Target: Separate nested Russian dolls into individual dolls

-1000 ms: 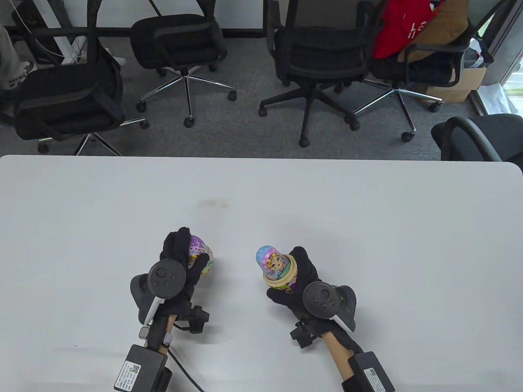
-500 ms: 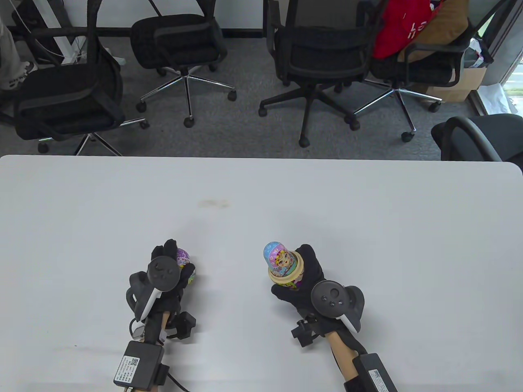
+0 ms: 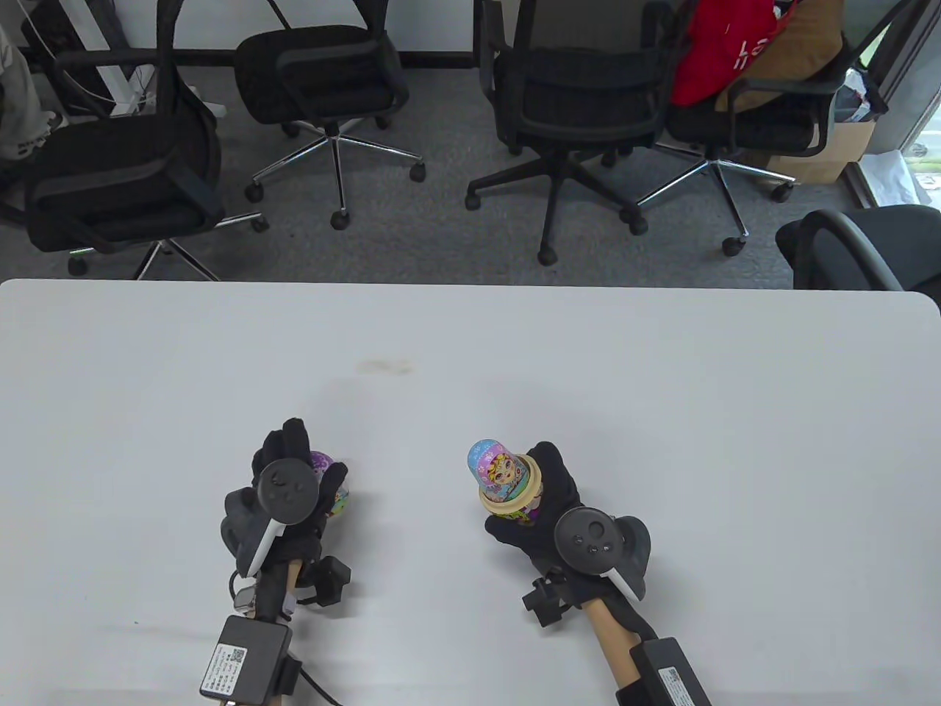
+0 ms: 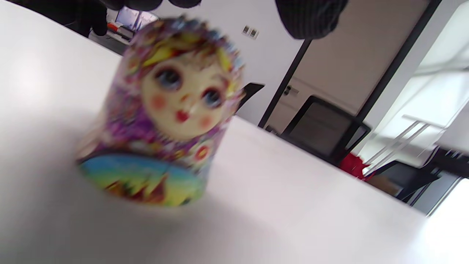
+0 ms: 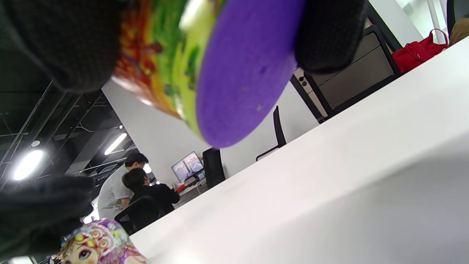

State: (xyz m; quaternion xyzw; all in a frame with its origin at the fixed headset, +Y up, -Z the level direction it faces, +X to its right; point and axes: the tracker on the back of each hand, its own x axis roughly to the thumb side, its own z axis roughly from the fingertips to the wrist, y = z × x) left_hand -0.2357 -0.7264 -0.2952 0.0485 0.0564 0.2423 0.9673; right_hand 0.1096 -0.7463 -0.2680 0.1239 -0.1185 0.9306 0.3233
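- The left hand point(image 3: 294, 489) cups the purple painted doll top half point(image 3: 328, 485), which stands on the white table point(image 3: 662, 412); whether the fingers grip it, I cannot tell.
- The right hand point(image 3: 544, 507) holds the wooden doll bottom half point(image 3: 514, 504) above the table, a blue-headed inner doll point(image 3: 491, 467) upright inside.

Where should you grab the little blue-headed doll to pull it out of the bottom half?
Pinch the blue-headed doll around its rounded head, coming from above. Only its upper part sticks out of the bottom half, which the right hand holds tilted off the table. The left hand would probably do it.
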